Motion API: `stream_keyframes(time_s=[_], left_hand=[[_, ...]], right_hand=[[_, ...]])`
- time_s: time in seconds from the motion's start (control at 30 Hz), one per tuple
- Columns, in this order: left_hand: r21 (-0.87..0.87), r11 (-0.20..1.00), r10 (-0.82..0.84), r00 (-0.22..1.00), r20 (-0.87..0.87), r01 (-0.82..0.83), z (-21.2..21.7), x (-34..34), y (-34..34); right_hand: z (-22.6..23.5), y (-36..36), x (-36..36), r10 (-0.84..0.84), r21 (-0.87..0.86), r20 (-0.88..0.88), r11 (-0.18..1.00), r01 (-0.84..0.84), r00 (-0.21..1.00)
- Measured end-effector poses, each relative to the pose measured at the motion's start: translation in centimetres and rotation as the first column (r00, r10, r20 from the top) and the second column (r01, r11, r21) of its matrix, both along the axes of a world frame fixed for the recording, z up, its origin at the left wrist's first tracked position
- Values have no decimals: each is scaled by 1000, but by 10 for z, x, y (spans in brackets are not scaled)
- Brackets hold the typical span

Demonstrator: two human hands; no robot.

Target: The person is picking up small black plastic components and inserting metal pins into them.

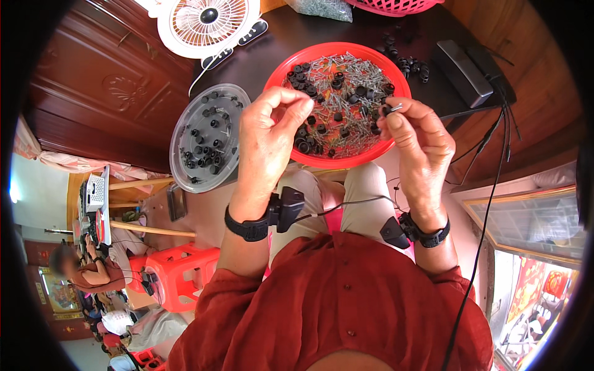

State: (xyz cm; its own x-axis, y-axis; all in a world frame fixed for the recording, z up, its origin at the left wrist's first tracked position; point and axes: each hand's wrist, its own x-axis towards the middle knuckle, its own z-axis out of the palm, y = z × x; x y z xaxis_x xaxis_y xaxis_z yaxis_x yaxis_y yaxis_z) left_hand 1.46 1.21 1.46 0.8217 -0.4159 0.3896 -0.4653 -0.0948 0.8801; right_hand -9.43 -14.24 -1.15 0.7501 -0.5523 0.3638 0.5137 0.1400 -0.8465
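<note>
Over the red round tray (337, 162) my two hands are raised, apart from each other. Thumb and forefinger of my right hand (424, 139) pinch a small black plastic cap (386, 111) with a thin metal pin (396, 107) sticking out of it. My left hand (267, 133) has its thumb and forefinger pressed together near the tray's left rim; whether something tiny sits between them cannot be seen. Many loose metal pins (352, 69) and black caps (303, 141) lie mixed in the tray. A clear shallow plastic tray (187, 123) to the left holds more black pieces.
A white fan (209, 16) stands at the back left, a pink basket (396, 5) at the back. On the dark table's right are a black box (464, 73) and loose black parts (411, 65). Cables hang at right. A red stool (179, 272) and another person (93, 272) are at left.
</note>
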Motion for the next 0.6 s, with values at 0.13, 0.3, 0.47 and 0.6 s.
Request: stream_keyframes(time_s=[0.13, 0.3, 0.47, 0.6], left_hand=[[489, 863, -12, 961, 275, -129, -2, 5, 9], [623, 737, -61, 893, 446, -260, -3, 1, -3], [602, 780, -89, 923, 374, -169, -12, 13, -1], [282, 959, -19, 999, 32, 9, -8, 12, -2]], right_hand=[[0, -8, -3, -11, -60, 3, 998, 11, 1000], [0, -8, -5, 109, -80, -56, 990, -113, 992], [3, -12, -6, 29, -140, -133, 989, -47, 991], [3, -11, -6, 24, -58, -133, 998, -32, 991]])
